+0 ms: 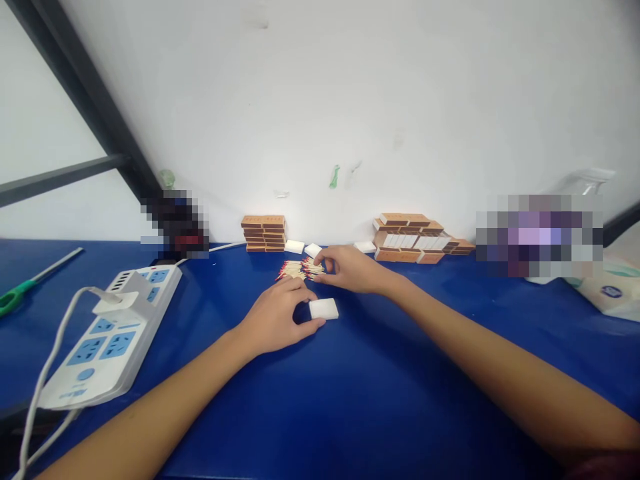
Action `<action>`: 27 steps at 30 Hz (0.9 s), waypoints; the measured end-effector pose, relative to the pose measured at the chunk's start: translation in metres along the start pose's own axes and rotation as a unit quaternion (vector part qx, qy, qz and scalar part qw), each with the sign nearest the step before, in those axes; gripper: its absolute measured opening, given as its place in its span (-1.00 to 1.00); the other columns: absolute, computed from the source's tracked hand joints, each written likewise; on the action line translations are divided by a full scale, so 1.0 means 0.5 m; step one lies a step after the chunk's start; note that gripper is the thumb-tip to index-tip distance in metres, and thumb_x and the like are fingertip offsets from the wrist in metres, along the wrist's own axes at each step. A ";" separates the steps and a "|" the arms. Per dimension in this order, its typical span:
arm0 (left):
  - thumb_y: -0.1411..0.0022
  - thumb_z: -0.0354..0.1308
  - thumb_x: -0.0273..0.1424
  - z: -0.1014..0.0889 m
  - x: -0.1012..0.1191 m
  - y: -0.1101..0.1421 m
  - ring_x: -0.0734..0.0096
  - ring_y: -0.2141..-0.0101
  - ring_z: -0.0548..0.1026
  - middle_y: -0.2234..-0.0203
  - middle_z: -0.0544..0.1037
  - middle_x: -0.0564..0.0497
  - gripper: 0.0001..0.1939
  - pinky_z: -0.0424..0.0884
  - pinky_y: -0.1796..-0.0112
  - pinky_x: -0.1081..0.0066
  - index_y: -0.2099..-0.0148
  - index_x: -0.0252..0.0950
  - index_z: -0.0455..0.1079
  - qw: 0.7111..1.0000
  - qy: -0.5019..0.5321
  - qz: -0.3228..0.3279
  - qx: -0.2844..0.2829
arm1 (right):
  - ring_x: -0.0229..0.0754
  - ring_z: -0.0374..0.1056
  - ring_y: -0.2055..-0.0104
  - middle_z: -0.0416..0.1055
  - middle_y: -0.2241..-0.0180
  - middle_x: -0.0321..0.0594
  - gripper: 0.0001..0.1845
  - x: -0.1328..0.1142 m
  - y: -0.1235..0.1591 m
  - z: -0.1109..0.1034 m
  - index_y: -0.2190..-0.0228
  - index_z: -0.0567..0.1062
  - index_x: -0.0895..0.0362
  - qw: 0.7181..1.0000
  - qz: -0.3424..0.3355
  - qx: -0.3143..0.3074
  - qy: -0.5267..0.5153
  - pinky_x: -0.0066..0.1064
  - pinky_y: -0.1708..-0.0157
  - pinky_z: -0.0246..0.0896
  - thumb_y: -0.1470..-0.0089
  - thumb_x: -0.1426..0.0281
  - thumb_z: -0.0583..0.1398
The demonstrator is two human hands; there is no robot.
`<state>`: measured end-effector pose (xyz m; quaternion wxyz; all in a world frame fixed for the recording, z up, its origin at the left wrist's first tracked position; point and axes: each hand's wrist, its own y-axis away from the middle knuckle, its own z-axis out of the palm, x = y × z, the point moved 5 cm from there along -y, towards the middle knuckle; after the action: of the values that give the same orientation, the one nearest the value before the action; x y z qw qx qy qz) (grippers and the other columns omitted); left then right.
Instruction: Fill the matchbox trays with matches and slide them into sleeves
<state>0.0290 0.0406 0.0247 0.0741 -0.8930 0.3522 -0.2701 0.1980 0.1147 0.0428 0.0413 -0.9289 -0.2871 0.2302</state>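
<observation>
My left hand (277,317) rests on the blue table with its thumb and fingers closed around the left end of a small white matchbox tray (326,309). Just beyond its fingertips lies a loose pile of red-tipped matches (293,269). My right hand (353,269) reaches in from the right, its thumb and forefinger curled around the matches at the right end of the pile. How many matches it grips is too small to make out. Behind the pile are more white trays (295,247), two near the matches and one (365,247) by the right stack.
Stacked brown matchboxes (264,233) stand against the wall at left, and a larger stack (413,239) at right. A white power strip (117,333) with a cable and a green-handled screwdriver (23,293) lie left. A soft white pack (607,287) sits far right.
</observation>
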 end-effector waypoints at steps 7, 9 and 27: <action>-0.28 0.30 -0.20 0.000 0.000 0.000 0.21 0.14 0.53 0.17 0.57 -0.04 -0.74 0.44 0.11 0.24 0.04 -0.18 0.56 1.000 -0.006 -0.002 -0.009 | -0.21 0.36 0.40 0.53 0.40 -0.24 -0.79 0.010 -0.032 0.022 0.38 0.55 0.12 0.997 0.025 -0.044 0.058 -0.40 0.41 0.04 -0.16 0.25 0.37; -0.29 0.29 -0.22 0.000 0.000 0.000 0.22 0.15 0.53 0.18 0.57 -0.03 -0.75 0.44 0.13 0.25 0.04 -0.18 0.55 1.000 -0.009 -0.003 -0.009 | -0.20 0.37 0.39 0.55 0.38 -0.22 -0.84 0.005 -0.032 0.021 0.36 0.55 0.13 0.996 0.032 -0.048 0.062 -0.39 0.41 0.06 -0.16 0.30 0.35; -0.35 0.24 -0.22 0.000 -0.002 -0.004 0.23 0.20 0.48 0.26 0.52 -0.02 -0.76 0.43 0.15 0.25 0.03 -0.22 0.54 0.999 -0.032 0.015 0.000 | -0.07 0.44 0.20 0.55 0.21 -0.04 -0.85 -0.005 -0.012 0.008 0.31 0.56 0.17 0.988 0.030 -0.061 0.136 -0.35 0.29 0.09 -0.26 0.34 0.29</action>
<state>0.0294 0.0428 0.0248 0.0890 -0.8959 0.3627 -0.2406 0.1911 0.1181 0.0415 0.0162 -0.9604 -0.2647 0.0848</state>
